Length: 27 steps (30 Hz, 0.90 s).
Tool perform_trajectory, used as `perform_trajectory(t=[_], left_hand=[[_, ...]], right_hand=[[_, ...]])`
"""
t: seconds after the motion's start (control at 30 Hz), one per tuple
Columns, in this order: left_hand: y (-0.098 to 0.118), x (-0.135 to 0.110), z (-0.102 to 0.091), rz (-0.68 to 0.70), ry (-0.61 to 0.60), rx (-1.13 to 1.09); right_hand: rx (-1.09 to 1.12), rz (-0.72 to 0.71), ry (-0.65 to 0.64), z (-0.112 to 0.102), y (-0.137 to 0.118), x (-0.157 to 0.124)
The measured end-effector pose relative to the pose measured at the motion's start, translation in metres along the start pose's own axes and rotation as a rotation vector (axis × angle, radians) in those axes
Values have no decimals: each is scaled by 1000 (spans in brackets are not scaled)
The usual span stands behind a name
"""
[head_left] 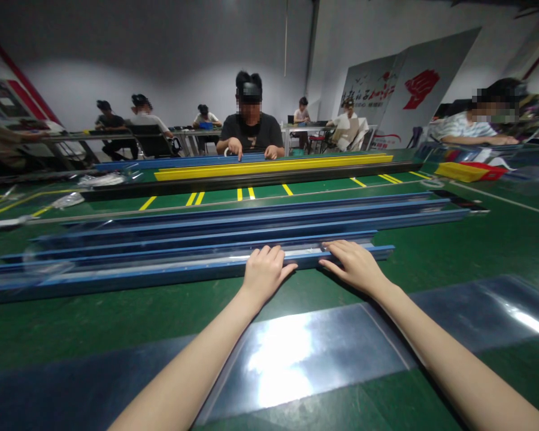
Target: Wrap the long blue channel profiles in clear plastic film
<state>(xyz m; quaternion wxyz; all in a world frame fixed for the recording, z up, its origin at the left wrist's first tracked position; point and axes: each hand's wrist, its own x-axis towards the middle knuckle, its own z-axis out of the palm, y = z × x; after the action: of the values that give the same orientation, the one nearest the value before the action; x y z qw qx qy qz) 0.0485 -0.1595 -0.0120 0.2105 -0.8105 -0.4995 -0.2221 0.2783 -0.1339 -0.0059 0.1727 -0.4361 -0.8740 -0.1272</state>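
Observation:
A long blue channel strip lies on the green table in front of me, with clear film inside its trough. My left hand reaches over the near wall of this strip, fingers bent into the trough and thumb pointing right along the front. To its right, my right hand grips the same strip near its right end. Its fingers reach left across the trough and its thumb lies against the near wall. The fingertips of both hands are partly hidden. Several more blue channel strips lie parallel just behind.
Glossy clear sheet lies under my forearms on the green table. Yellow strips and a black strip lie farther back, before a seated person. Yellow and red trays stand at right.

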Motion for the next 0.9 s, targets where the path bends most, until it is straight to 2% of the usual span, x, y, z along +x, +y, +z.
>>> perform_trajectory(t=[0.9], left_hand=[[2, 3, -6, -29, -34, 13]], right_hand=[[40, 13, 4, 3, 0, -1]])
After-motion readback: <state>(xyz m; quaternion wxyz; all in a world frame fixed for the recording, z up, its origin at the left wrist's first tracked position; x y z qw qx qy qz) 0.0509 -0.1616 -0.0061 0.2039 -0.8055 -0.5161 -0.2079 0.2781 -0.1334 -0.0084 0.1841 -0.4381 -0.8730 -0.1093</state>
